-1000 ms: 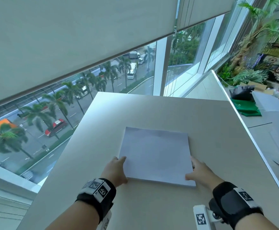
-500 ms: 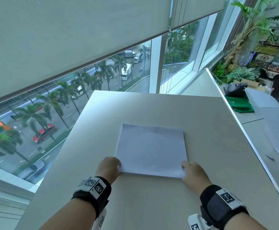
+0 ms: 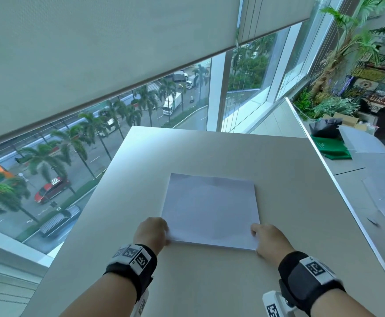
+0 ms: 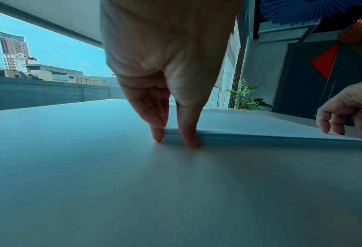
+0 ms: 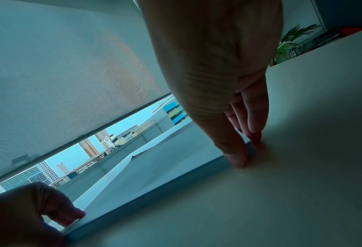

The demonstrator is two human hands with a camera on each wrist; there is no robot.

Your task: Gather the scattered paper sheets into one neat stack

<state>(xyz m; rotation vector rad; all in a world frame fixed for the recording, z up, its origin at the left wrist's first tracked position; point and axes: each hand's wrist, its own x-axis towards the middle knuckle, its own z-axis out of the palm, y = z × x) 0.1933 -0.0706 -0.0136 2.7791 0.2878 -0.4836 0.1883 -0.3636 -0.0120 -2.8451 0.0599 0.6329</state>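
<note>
Paper stack (image 3: pixel 210 209) on table (image 3: pixel 210 152) between left hand (image 3: pixel 151 232) and right hand (image 3: pixel 269 239)

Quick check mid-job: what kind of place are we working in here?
Probably an upper-floor office or lounge: a pale table stands beside tall windows with a roller blind, the street lies far below, and leafy plants fill the corner.

Paper stack (image 3: pixel 211 211), centre frame, flat on beige table (image 3: pixel 210 152). Left hand (image 3: pixel 151 232) touching its lower-left corner; right hand (image 3: pixel 269 239) touching lower-right corner. Roller blind (image 3: pixel 84 53), upper left.
</note>
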